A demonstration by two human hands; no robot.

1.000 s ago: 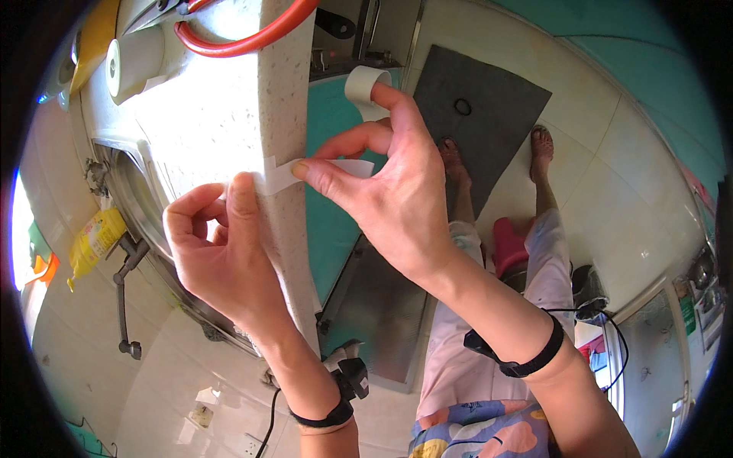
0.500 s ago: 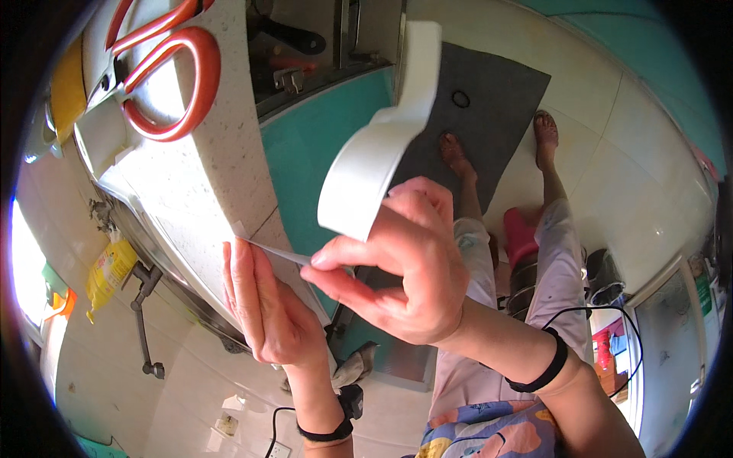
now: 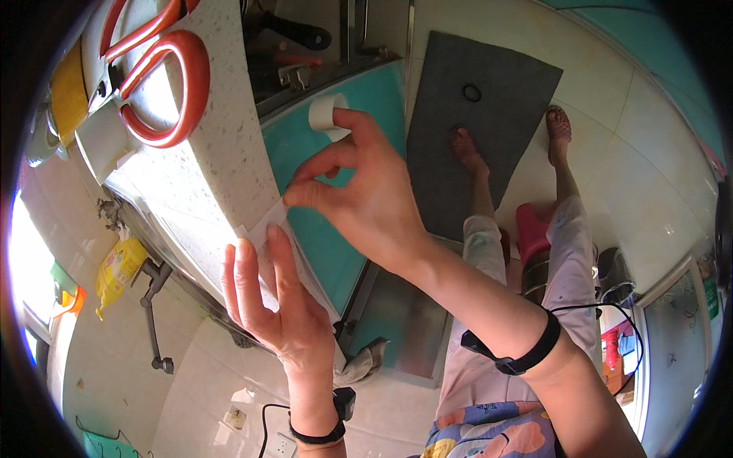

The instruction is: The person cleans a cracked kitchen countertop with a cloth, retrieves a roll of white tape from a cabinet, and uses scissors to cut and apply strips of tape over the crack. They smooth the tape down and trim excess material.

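Note:
My left hand (image 3: 290, 320) lies at the pale speckled counter edge (image 3: 237, 137) with its fingers extended and slightly apart, fingertips on or beside a thin translucent white strip (image 3: 261, 219). My right hand (image 3: 370, 206) pinches the strip's upper end between thumb and finger, just beyond the left fingertips. A white tape roll (image 3: 324, 112) hangs on one raised finger of that same hand. Red-handled scissors (image 3: 191, 84) lie on the counter above both hands, and beside them is another white roll (image 3: 99, 141), partly hidden.
Left are a faucet (image 3: 156, 320), yellow pouch (image 3: 118, 275) and yellow object (image 3: 69, 95). Behind my right hand is a turquoise panel (image 3: 336, 275). My feet and legs are at the right, by a grey mat (image 3: 473, 69) and pink object (image 3: 531, 225). A glass door (image 3: 672, 336) stands lower right.
My left fingers, curled a second ago, are now stretched out along the edge. My right hand has risen since half a second ago, and the roll on its finger has swung back to the upper left.

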